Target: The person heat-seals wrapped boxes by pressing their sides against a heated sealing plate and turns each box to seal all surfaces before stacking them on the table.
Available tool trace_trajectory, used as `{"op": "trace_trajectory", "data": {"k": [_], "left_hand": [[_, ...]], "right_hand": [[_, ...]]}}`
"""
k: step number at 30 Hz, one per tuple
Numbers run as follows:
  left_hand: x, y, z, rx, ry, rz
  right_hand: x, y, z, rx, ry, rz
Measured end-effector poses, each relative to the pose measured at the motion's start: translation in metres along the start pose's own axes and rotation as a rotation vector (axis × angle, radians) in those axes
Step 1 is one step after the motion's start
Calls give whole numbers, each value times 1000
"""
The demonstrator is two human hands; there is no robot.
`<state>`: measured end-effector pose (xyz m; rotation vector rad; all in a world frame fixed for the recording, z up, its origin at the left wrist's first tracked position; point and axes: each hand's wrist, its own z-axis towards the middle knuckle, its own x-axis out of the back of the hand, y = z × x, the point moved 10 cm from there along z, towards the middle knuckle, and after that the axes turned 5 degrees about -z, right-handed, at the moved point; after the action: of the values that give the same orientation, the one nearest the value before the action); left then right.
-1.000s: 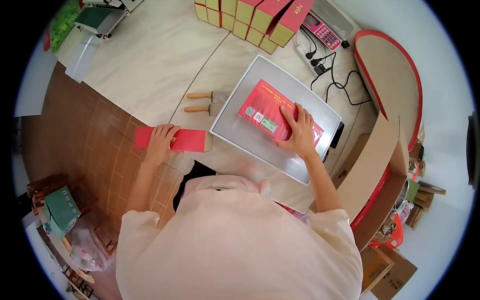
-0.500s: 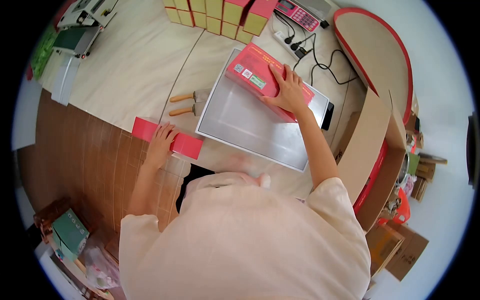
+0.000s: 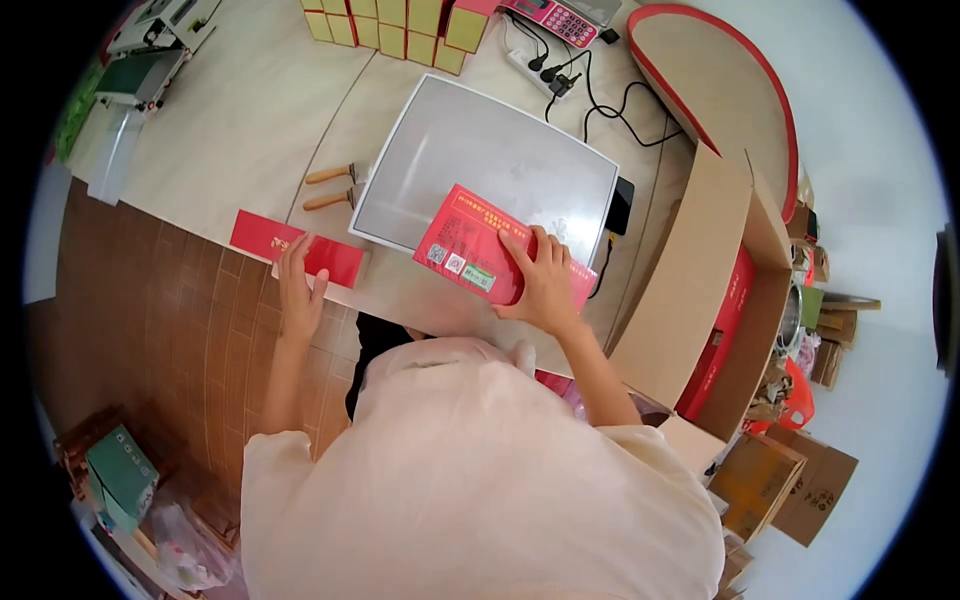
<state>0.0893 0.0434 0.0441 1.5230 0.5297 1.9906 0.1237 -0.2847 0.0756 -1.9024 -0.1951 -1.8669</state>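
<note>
My right hand (image 3: 545, 280) is closed around a flat red box (image 3: 460, 225) with printed codes and a green-and-white label. That box overlaps the near edge of a grey metal panel (image 3: 470, 130) with a white rim. At the table's front edge lies a narrow red box (image 3: 262, 236) with gold marks on top. My left hand (image 3: 300, 300) rests against this narrow box, its thumb and fingers apart. Two wooden-handled tools (image 3: 328, 200) lie left of the panel, their far ends partly at its rim.
Red-and-yellow boxes (image 3: 392, 40) stand in rows at the back. A pink keypad device (image 3: 560, 22), a power strip (image 3: 535, 70) and black cables lie behind the panel. An opened cardboard carton (image 3: 690, 290) holding red items stands right. A black phone-like object (image 3: 621, 205) is beside the panel.
My right hand has drawn the flat red box toward me, from the panel's far side to its near edge. My left hand's fingers have spread from their hold on the narrow box.
</note>
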Motion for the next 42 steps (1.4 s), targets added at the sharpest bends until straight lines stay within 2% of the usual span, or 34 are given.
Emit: {"op": "trace_trajectory", "data": {"k": [2,4,6,9,11,12,13,15,18,22,24,26,32,35,37,38,40,41,42], "left_hand": [[1,17,-5,88,98,-180],[-5,35,-7,61,141,-204],[-9,56,-6,1,182,-320],[-13,95,3,-40,203,-409],[-17,118,9,-104,182,-410],[-18,130,10,-140,175,-399],[-17,142,12,-136,168,-386],[-19,157,12,-168,149,-409],[-21,169,10,-164,134,-431],[-24,172,8,-128,150,-408],[-33,174,10,-95,131,-414],[-49,166,17,29,127,-679],[-71,218,36,-3,20,-801],[-74,220,36,6,4,-795],[-74,207,33,53,20,-775],[-75,198,32,96,13,-767],[-66,184,27,135,69,-749],[-67,177,25,145,72,-760],[-67,171,22,156,70,-777]], "right_hand": [[1,7,-19,-73,3,159],[25,10,-26,-147,-23,199],[24,25,-38,-404,-135,1197],[11,45,-52,-444,-92,2032],[-6,62,-43,-299,-25,2491],[10,45,-39,-102,-96,2703],[56,10,-35,-120,-90,2728],[95,-14,-33,-115,-53,2750],[75,3,-41,-103,-21,2748],[65,10,-48,-237,29,2697],[63,12,-45,-188,19,2709],[59,15,-41,-125,21,2741],[39,38,-34,44,83,2793],[27,72,-33,-42,169,2656],[26,76,-32,-335,141,2297],[22,92,-36,-568,148,1903],[54,118,-21,-435,433,775],[53,119,-24,-537,346,454],[54,112,-20,-530,397,228]]}}
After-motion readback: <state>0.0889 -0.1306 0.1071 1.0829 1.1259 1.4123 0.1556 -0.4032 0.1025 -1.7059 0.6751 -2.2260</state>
